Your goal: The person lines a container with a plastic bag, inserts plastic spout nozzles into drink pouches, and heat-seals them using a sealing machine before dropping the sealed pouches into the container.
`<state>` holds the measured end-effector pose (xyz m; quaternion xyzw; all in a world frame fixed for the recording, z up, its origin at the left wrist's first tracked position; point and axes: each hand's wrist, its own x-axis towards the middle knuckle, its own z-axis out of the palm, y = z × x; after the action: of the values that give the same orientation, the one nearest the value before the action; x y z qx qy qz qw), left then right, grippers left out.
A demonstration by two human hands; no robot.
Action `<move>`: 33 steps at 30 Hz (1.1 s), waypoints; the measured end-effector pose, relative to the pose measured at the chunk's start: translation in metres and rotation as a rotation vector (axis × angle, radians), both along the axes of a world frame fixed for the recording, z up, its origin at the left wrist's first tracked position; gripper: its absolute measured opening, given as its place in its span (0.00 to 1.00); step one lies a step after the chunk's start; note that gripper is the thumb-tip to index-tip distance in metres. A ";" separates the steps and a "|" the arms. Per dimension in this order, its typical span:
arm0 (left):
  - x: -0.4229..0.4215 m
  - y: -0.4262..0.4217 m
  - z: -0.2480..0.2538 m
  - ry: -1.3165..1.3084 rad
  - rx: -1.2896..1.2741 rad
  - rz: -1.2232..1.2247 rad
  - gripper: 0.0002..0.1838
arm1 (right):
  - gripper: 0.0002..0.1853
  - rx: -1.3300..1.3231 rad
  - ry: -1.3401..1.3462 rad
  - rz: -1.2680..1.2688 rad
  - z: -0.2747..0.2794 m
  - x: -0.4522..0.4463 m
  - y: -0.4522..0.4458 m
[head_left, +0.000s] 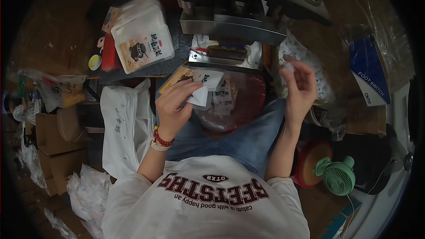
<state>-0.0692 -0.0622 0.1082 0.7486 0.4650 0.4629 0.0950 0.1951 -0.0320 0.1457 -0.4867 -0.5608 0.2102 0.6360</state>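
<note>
Left hand point(174, 107): grip holds printed pouch point(208, 79), centre, near side of metal press point(230, 24) | Right hand point(303, 79): grip pinches small whitish piece point(289, 67), right, near white pieces point(310, 68) | Pouch stack point(146, 40): far left, on counter point(126, 77)

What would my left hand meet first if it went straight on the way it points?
Beyond the pouch it holds, your left hand would probably meet the silver metal plate ahead first, though depth is unclear.

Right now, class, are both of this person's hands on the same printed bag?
No: the left hand holds a printed bag, while the right hand is raised apart from it.
</note>
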 end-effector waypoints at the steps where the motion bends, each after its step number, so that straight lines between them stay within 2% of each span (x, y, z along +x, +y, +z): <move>1: 0.001 -0.001 0.001 0.002 0.000 0.000 0.22 | 0.12 -0.044 0.235 0.297 0.004 -0.011 -0.015; 3: 0.003 0.000 0.004 0.061 0.029 -0.015 0.24 | 0.14 0.063 0.011 0.463 0.000 -0.033 -0.026; 5: 0.005 -0.002 0.008 0.116 0.035 -0.037 0.24 | 0.12 0.114 -0.244 0.470 -0.006 -0.050 -0.024; 6: 0.005 -0.003 0.010 0.173 0.039 -0.054 0.25 | 0.14 0.162 -0.334 0.457 -0.014 -0.053 -0.021; 7: 0.004 -0.004 0.013 0.174 0.044 -0.054 0.25 | 0.14 0.166 -0.335 0.457 -0.011 -0.052 -0.022; 9: -0.001 -0.005 0.016 0.284 0.081 -0.115 0.26 | 0.17 0.238 -0.646 0.463 -0.003 -0.047 -0.027; 13: 0.003 0.001 -0.001 0.159 -0.088 -0.251 0.21 | 0.19 0.240 -0.777 0.513 -0.006 -0.043 -0.024; 15: 0.013 0.010 -0.029 -0.248 -0.465 -0.387 0.13 | 0.19 0.087 -0.578 0.431 -0.012 -0.047 -0.017; 16: 0.018 0.015 -0.039 -0.250 -0.461 -0.386 0.13 | 0.19 0.090 -0.581 0.433 -0.010 -0.045 -0.014; 18: 0.032 0.025 -0.051 -0.515 -0.913 -0.269 0.13 | 0.21 0.122 -0.483 0.137 0.000 -0.033 -0.007; 19: 0.037 0.033 -0.048 -0.518 -0.914 -0.265 0.13 | 0.20 0.066 -0.479 0.038 0.006 -0.022 -0.005; 21: 0.044 0.051 -0.033 -1.014 -1.048 -0.321 0.14 | 0.17 -0.087 -0.496 -0.149 0.012 0.002 0.000; 22: 0.046 0.062 -0.026 -1.069 -1.081 -0.335 0.14 | 0.16 -0.175 -0.516 -0.238 0.013 0.012 0.007; 23: 0.047 0.071 -0.024 -1.073 -1.084 -0.330 0.14 | 0.14 -0.087 -0.728 -0.311 0.000 0.025 0.020; 24: 0.048 0.079 -0.024 -1.116 -1.105 -0.338 0.14 | 0.14 -0.093 -0.728 -0.304 -0.025 0.039 0.034; 25: 0.048 0.085 -0.024 -1.158 -1.125 -0.345 0.14 | 0.14 -0.110 -0.922 -0.326 -0.054 0.052 0.049; 26: 0.047 0.089 -0.026 -1.154 -1.147 -0.376 0.14 | 0.14 -0.124 -1.113 -0.349 -0.062 0.051 0.055; 27: 0.048 0.090 -0.025 -1.151 -1.145 -0.372 0.14 | 0.14 -0.122 -1.108 -0.348 -0.065 0.054 0.056; 29: 0.050 0.089 -0.026 -1.163 -1.106 -0.324 0.14 | 0.14 -0.383 -0.873 -0.214 -0.055 0.048 0.051; 30: 0.048 0.090 -0.026 -1.047 -1.135 -0.282 0.16 | 0.14 -0.392 -0.869 -0.203 -0.059 0.049 0.050; 31: 0.042 0.092 -0.025 -1.048 -1.136 -0.272 0.16 | 0.13 -0.342 -0.883 -0.205 -0.062 0.052 0.052; 33: 0.022 0.096 -0.024 -0.389 -1.039 -0.137 0.20 | 0.12 -0.281 -0.897 -0.197 -0.062 0.057 0.055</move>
<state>-0.0477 0.0342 0.0847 0.5328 0.5561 0.2954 0.5653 0.2519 0.0232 0.0835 -0.6616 -0.6971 -0.0080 0.2762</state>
